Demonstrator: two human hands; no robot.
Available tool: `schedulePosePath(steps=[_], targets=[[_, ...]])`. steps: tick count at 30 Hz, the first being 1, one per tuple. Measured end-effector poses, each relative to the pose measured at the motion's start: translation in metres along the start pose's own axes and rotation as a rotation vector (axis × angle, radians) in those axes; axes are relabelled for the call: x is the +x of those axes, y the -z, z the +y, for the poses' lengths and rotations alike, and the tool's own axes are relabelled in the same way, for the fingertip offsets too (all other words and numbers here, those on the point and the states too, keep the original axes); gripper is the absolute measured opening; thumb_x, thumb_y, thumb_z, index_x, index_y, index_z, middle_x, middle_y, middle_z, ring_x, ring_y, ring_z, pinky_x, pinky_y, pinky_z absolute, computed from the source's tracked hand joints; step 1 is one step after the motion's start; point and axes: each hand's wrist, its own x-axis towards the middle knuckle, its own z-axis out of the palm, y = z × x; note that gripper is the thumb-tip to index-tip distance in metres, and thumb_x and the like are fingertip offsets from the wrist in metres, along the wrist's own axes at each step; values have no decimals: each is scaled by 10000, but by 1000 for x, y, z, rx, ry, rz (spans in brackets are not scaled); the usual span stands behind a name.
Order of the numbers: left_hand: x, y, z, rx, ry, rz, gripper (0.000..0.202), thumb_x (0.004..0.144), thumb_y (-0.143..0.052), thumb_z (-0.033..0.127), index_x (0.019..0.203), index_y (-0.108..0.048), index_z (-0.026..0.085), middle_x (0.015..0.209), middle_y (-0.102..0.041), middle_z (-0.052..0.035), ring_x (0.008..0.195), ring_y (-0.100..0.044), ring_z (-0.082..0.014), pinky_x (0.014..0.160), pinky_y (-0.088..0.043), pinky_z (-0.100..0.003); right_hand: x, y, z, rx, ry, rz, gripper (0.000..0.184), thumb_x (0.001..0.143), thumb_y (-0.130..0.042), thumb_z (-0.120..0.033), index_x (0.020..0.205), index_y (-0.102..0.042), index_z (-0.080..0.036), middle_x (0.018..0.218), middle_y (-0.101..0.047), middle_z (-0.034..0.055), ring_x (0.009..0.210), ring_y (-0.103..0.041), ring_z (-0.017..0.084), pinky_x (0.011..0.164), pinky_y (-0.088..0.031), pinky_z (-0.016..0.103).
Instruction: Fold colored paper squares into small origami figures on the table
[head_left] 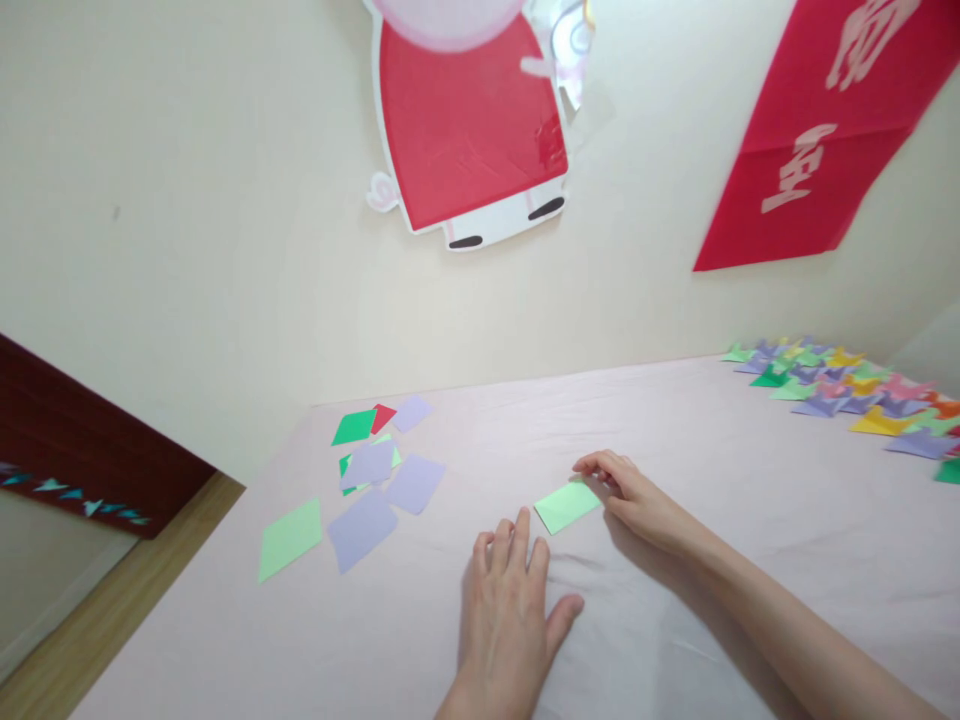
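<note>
A light green sheet of paper (568, 507), folded into a rectangle, lies on the pale pink cloth in front of me. My right hand (626, 490) is at its far right end, with curved fingers along the top edge and the thumb close to the right corner; the exact contact under the fingers is partly hidden. Below and left of the paper, my left hand (510, 590) rests palm down on the cloth. Its fingers are spread and hold nothing, their tips just short of the paper's left end.
Loose paper squares in purple (363, 528), light green (290, 540), dark green (354, 428) and red (382, 417) lie to the left. Rows of folded paper pieces (817, 405) stand at the far right. A wall with a cartoon cutout (472, 120) and a red banner (810, 150) rises behind the cloth-covered surface (225, 620).
</note>
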Motion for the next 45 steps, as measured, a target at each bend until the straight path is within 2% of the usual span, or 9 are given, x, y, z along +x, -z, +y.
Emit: schedulePosePath(steps=[4,8,18,22,27,31,35,41,45], targets=[[2,-6,-4,-64,65,48,435,896,-616,448,1243,-583,187,1448,-499,-106,1279,-459,-315,1069,-354,-518,-1,1,-3,62,-20,-28,466,735,-392,-82,1147,-574,-199,1151,-609,87,1088,-532,223,984,-417,400],[22,-15,-3,-160,165,127,595,849,-688,322,1369,-462,139,1417,-506,-143,1278,-446,-303,1047,-384,-469,-2,-1,-13,-113,59,-86,399,719,-556,-160,1105,-630,-229,1243,-561,91,1166,-466,280,1047,-355,459],[52,-12,1,-509,160,176,298,760,-712,130,1005,-575,229,1279,-577,-67,1201,-480,-286,969,-402,-463,5,4,-21,-60,160,-151,310,653,-566,-64,916,-565,-229,1132,-583,73,1126,-480,259,1009,-394,432],[54,-16,-3,-657,130,150,250,710,-736,130,897,-609,234,1299,-571,-60,1235,-451,-296,1002,-368,-479,5,5,-23,70,120,-158,47,804,-612,-220,770,-579,-226,1103,-603,67,1101,-501,253,989,-403,417],[59,-9,-12,-909,99,96,325,649,-771,135,940,-691,256,1383,-529,-51,1289,-402,-312,1080,-295,-479,9,-2,-25,448,21,-65,299,869,-606,-474,734,-625,-209,1093,-604,80,1060,-539,264,925,-430,400],[64,-9,-21,-1313,143,116,32,791,-679,201,822,-672,206,1129,-650,-60,1091,-542,-243,982,-389,-365,9,-15,-26,725,-87,16,379,828,-651,-529,690,-594,-181,966,-585,61,827,-548,200,711,-449,306],[68,-20,-23,-1699,362,142,190,877,-638,360,911,-609,175,848,-633,-20,774,-555,-161,724,-441,-260,5,-23,-30,800,-94,25,378,822,-678,-507,663,-592,-175,800,-576,30,745,-513,166,678,-427,277],[73,-23,-22,-1855,431,151,263,836,-704,378,884,-559,164,805,-626,-2,710,-547,-125,670,-445,-218,3,-31,-26,840,-67,95,339,792,-742,-416,1039,-578,-252,810,-621,-2,725,-563,157,650,-454,262],[73,-20,-22,-1898,419,140,292,822,-728,359,922,-518,183,834,-663,-10,708,-592,-128,685,-473,-227,0,-34,-23,662,14,121,387,863,-663,-350,1223,-537,-286,860,-649,1,770,-565,158,727,-462,282]])
